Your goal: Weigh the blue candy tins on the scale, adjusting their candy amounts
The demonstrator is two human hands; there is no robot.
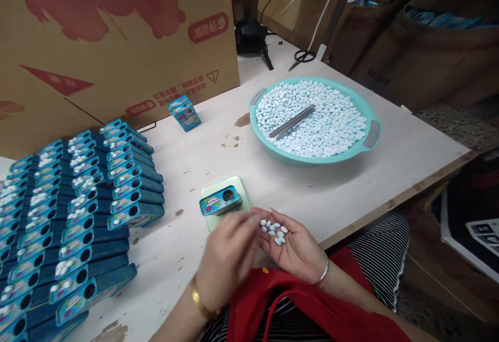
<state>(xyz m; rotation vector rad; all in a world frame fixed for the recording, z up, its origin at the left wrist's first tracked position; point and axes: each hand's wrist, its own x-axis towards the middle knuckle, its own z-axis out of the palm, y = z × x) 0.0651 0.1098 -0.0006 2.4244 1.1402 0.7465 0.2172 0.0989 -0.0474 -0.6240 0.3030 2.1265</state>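
Your right hand (pixel 296 246) cups white candies (pixel 275 231), grip apart; your left hand (pixel 228 256), fingers loosely apart, reaches toward them near the blue tin (pixel 220 200).

Gold bangle (pixel 199 300), silver bangle (pixel 325 270), red apron (pixel 312 311), striped top (pixel 380 251)

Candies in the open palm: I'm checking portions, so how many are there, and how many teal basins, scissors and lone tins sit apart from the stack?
Candies in the right hand: about 10, blurred
Teal basin: 1
Scissors: 1
Lone tins: 2, on the scale and by the carton
Total: about 14
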